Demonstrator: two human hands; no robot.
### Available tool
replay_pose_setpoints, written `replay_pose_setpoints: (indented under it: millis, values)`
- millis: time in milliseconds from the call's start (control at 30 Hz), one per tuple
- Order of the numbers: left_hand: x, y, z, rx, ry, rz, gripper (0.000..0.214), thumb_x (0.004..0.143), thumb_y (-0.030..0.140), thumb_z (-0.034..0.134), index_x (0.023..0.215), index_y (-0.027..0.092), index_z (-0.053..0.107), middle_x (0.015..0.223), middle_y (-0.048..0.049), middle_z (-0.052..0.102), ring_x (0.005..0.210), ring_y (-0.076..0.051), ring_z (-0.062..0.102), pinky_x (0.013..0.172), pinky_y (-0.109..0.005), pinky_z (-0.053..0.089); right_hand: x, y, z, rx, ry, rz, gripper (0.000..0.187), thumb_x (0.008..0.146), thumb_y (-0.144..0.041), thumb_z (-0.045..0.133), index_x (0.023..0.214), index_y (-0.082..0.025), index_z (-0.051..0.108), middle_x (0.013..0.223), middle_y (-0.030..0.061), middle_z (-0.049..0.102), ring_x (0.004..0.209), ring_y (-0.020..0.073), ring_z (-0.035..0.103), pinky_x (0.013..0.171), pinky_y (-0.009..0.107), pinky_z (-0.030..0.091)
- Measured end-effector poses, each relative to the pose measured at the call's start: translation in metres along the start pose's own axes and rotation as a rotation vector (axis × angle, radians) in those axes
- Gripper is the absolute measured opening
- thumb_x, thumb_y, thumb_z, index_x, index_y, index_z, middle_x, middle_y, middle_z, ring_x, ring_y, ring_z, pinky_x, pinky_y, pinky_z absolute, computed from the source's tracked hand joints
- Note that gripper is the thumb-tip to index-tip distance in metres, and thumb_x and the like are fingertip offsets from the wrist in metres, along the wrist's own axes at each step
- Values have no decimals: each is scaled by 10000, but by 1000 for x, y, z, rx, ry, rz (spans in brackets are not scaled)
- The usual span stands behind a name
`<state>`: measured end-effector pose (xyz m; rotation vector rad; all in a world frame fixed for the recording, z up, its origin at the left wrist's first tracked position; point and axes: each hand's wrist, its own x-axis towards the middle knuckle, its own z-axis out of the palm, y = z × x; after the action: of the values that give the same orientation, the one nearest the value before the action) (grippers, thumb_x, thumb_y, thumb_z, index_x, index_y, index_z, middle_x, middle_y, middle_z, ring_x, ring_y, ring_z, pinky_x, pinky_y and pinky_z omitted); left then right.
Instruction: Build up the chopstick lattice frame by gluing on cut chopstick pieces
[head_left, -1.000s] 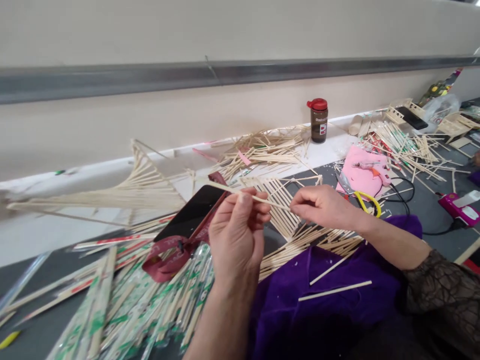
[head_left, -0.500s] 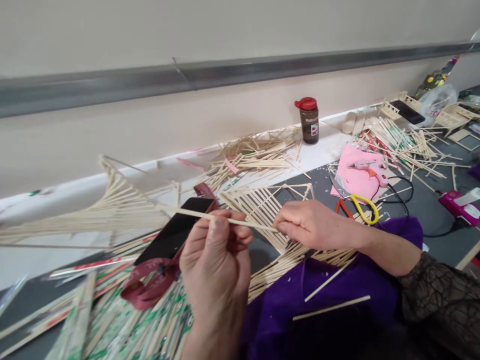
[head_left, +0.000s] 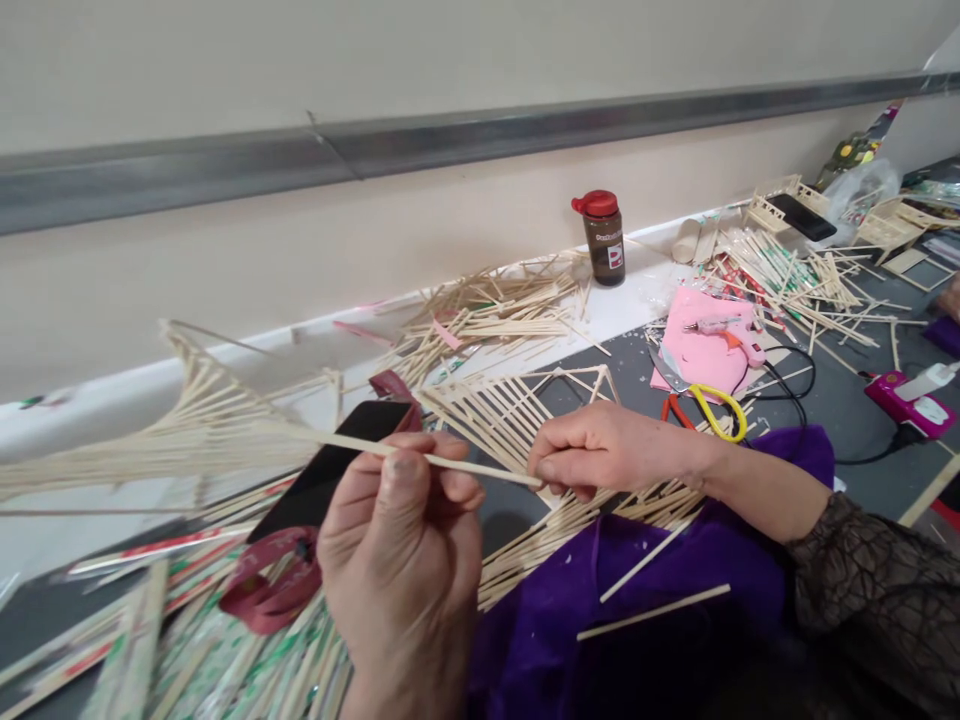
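A pale wooden chopstick (head_left: 472, 467) is held up slantwise between my two hands. My left hand (head_left: 409, 540) pinches it between thumb and fingers near its middle. At its right, lower end the fingers of my right hand (head_left: 592, 450) close around it. Behind my hands lies a slatted frame (head_left: 487, 410) built of such sticks, partly hidden by my right hand. To the left stands a curved structure of sticks (head_left: 187, 425); the chopstick's far end overlaps it in view, and I cannot tell whether they touch.
Wrapped chopsticks (head_left: 247, 655), a black phone (head_left: 322, 475) and a red strap (head_left: 270, 580) lie at left. A purple cloth (head_left: 540, 620) covers the front. Scissors (head_left: 720, 410), a glue gun (head_left: 727, 330), a red-lidded bottle (head_left: 604, 240) and a pink power strip (head_left: 911, 405) are farther right.
The view has shifted slightly right. My hands have come a little lower with the chopstick, which tilts down more to the right. Both grips stay closed.
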<state>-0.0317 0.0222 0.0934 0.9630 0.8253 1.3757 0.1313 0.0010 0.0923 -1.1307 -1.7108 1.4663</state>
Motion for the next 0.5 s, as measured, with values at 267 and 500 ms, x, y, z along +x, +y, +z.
replay_pose_setpoints:
  millis: [267, 500]
  values:
    - [-1, 3, -5, -57, -214, -234, 221, 617, 382, 844, 720, 222, 731, 587, 30, 624, 399, -39, 438, 353, -140, 386, -3, 7, -7, 256, 172, -66, 128, 837, -188, 476, 727, -158, 535, 609, -52, 492, 496, 46, 474, 485, 184, 400]
    - [-11, -18, 2, -35, -531, -618, 233, 691, 350, 783, 782, 144, 721, 614, -14, 639, 396, -62, 488, 362, -169, 375, -10, 3, -31, 294, 417, -150, 229, 864, -284, 497, 666, -170, 492, 554, -55, 480, 438, 33, 429, 416, 182, 313]
